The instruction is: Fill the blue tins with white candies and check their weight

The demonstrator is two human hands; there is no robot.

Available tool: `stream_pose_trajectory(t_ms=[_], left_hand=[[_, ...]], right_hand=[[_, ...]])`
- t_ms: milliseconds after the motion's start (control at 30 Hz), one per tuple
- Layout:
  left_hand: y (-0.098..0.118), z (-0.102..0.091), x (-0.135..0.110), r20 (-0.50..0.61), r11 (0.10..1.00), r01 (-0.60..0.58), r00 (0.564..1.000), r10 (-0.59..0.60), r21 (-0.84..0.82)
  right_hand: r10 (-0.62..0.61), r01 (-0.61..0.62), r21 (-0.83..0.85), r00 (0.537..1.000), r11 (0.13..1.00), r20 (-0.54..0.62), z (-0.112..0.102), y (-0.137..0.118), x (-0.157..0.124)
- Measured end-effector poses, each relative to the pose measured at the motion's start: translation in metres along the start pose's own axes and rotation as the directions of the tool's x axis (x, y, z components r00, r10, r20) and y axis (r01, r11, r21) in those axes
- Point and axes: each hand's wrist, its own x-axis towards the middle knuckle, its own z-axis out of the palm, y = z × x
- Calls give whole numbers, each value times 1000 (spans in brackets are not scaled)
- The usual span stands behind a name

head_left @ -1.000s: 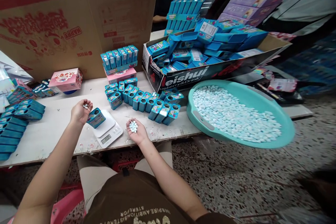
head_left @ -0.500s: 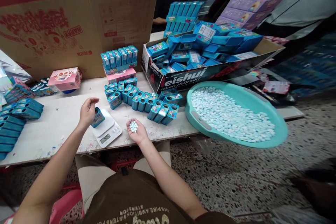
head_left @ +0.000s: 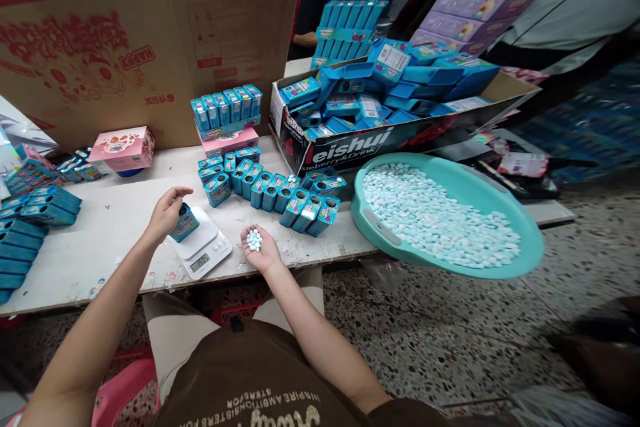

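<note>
My left hand (head_left: 166, 215) is beside a small blue tin (head_left: 186, 224), its fingers stretched out and apart near the tin's top; whether it touches the tin I cannot tell. The tin stands upright on a white digital scale (head_left: 211, 240) with a lit display. To the right of the scale, my right hand (head_left: 265, 252) is palm up and cupped around a small heap of pale blue and white candies (head_left: 253, 239). Behind it, several similar tins (head_left: 274, 191) with open tops stand in a crooked row on the table (head_left: 120, 240).
A turquoise basin (head_left: 370, 230) of candies overhangs the table edge at right. Behind it stands a black carton (head_left: 345, 150) heaped with blue tins. A large cardboard box (head_left: 225, 33) blocks the back left. More tins (head_left: 50, 205) line the left. Another person (head_left: 320, 7) is across the table.
The fingers of my left hand have shifted slightly beside the tin. My right hand still cups the candies in nearly the same place, and the view has moved a little.
</note>
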Motion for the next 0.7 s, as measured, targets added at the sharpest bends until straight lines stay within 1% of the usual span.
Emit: stream_pose_trajectory(t_ms=[133,233,367,467,533,600,667,700], left_hand=[[-3,-5,-2,128,995,-55,991,45,80],[-5,-8,-3,192,981,-97,979,64,167],[-2,-10,-5,251,932,-174,963,94,318],[0,-10,-5,290,875,-206,954,79,437],[-1,-10,-5,303,835,-213,951,58,508],[-2,-9,-5,298,803,-226,953,63,552],[-3,-8,-6,256,782,-237,961,103,576],[-3,-8,-8,218,777,-240,966,136,582]], right_hand=[[-7,8,-11,1000,1000,4,-2,0,3],[-20,20,-10,1000,1000,9,-4,0,5],[-24,24,-7,1000,1000,7,-5,0,6],[-20,20,-8,1000,1000,9,-5,0,5],[-19,19,-3,1000,1000,14,-4,0,4],[-19,19,6,1000,1000,19,-3,0,3],[-18,18,7,1000,1000,14,-3,0,2],[-17,17,6,1000,1000,7,-4,0,2]])
